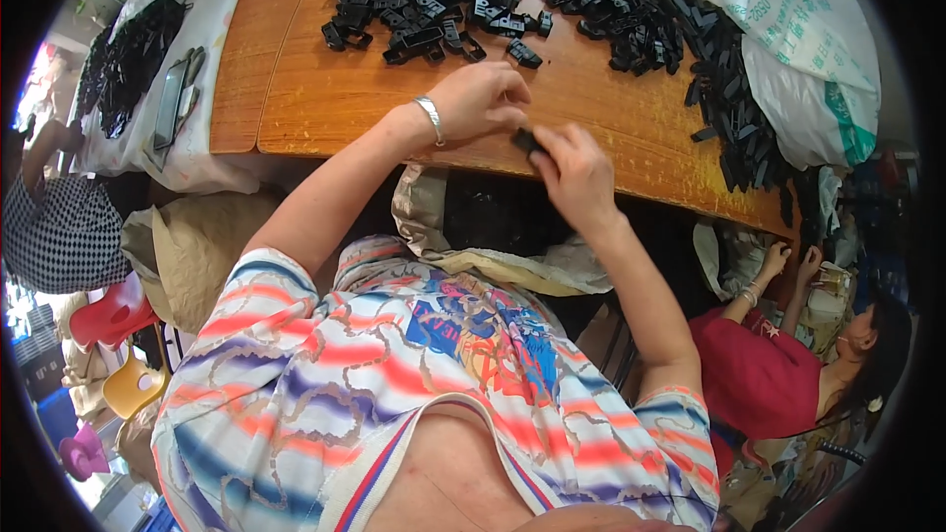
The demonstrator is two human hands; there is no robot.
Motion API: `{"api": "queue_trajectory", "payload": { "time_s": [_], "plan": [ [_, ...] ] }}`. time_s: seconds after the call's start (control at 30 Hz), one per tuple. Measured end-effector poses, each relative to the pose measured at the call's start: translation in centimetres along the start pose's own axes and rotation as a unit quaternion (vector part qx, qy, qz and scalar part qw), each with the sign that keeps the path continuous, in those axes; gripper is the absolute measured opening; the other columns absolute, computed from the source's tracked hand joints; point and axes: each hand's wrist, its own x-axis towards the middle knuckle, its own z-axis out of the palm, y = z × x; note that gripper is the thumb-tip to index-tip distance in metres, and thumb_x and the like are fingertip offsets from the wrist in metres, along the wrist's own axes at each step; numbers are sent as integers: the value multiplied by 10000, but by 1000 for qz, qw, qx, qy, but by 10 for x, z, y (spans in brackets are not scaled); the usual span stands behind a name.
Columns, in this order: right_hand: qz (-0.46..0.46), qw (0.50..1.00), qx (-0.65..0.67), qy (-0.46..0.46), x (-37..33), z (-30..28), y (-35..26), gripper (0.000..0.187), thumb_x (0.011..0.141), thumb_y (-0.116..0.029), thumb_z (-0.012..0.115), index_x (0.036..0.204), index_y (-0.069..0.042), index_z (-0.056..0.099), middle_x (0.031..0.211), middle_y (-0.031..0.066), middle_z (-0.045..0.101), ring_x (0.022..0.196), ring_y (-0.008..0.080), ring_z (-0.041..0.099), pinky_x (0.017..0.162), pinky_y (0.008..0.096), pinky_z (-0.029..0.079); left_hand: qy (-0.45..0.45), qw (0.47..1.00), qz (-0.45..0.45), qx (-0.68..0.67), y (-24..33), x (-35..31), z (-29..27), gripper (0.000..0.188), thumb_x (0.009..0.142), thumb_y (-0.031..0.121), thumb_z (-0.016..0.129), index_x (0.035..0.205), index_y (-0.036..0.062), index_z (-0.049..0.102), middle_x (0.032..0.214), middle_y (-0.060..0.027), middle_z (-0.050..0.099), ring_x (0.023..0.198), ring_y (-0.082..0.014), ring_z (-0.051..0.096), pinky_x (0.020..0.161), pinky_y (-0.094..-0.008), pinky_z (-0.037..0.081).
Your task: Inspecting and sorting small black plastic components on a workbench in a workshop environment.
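Observation:
Just over the table's front edge, my right hand point(576, 169) pinches a small black plastic part point(529, 142) between thumb and fingers. Close beside it on the left, my left hand point(480, 100) has its fingers curled, and what they hold, if anything, is hidden. A silvery bracelet point(431, 119) circles my left wrist. Beyond both hands lies a heap of black plastic parts point(424, 0), with one loose part point(523, 53) at its near edge. Below my hands an open sack point(419, 202) gapes under the table edge, dark inside.
Flat black pieces point(734, 123) are piled on the wooden table's point(335, 99) right side, beside a white sack point(803, 39). A phone-like device point(172, 103) and a black mesh bundle point(128, 64) lie at left. A co-worker in red point(759, 374) sits at right; another person's checked garment point(64, 236) shows left.

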Motion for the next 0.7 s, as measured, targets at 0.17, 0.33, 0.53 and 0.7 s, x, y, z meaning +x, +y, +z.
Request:
{"api": "queue_trajectory", "payload": {
  "time_s": [0.17,0.33,0.53,0.7],
  "plan": [
    [-10,995,72,-71,-41,-11,-29,323,753,-89,744,1059,-72,644,933,127,611,840,322,643,692,409,532,178,946,65,262,-7,25,-3,271,833,90,651,1101,58,629,1093,-100,605,1064,-306,556,882,-383,501],
    [23,1000,11,5,-4,-33,11,212,806,-71,719,1013,-58,675,916,128,651,789,321,657,681,380,533,137,930,46,337,-19,44,0,200,798,84,690,979,52,611,1042,-94,594,1032,-290,550,864,-379,495],
    [61,984,-151,68,54,-39,112,165,860,-48,643,1018,-50,692,1016,128,606,853,336,646,749,422,536,131,950,69,276,-4,40,9,181,779,102,715,893,65,580,902,-72,606,939,-285,568,819,-378,498],
    [113,970,-216,14,77,-32,135,152,864,-81,663,1011,-45,667,1034,125,593,897,348,643,784,442,522,149,946,159,241,-7,31,24,180,748,74,723,868,80,589,878,-56,606,959,-276,573,810,-362,505]
  ]
}}
